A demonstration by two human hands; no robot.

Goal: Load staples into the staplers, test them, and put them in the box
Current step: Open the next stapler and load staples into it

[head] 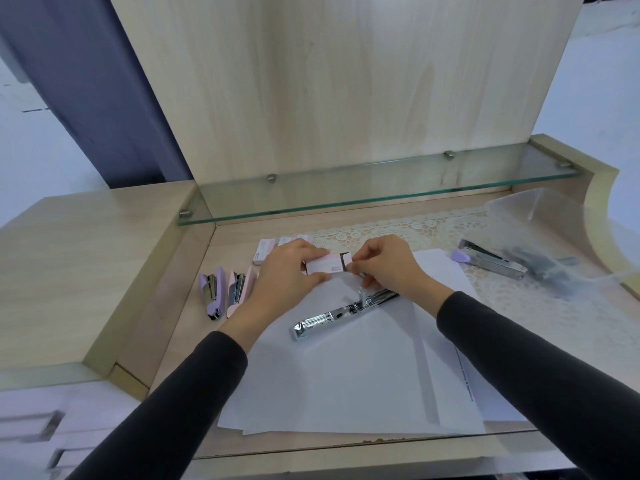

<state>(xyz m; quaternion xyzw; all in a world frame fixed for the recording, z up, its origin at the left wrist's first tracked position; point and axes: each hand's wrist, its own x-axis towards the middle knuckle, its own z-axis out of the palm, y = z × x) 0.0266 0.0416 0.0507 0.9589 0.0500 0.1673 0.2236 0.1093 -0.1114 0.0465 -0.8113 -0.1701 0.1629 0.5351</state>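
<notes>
the left hand [291, 271] clamps a staple box [325, 265] above the paper [346, 368] while the right hand [388, 266] pinches its open end flap. just below the grip lies an opened stapler [343, 311]; best to draw the strip out level, box steady.

- Both arms in dark sleeves reach forward, hands meeting at centre
- Left hand [289, 271] palm down, thumb and fingers clamped around a small staple box [325, 266]
- Right hand [388, 268] curled, thumb and forefinger pinching the box's open end flap, other fingers tucked under
</notes>
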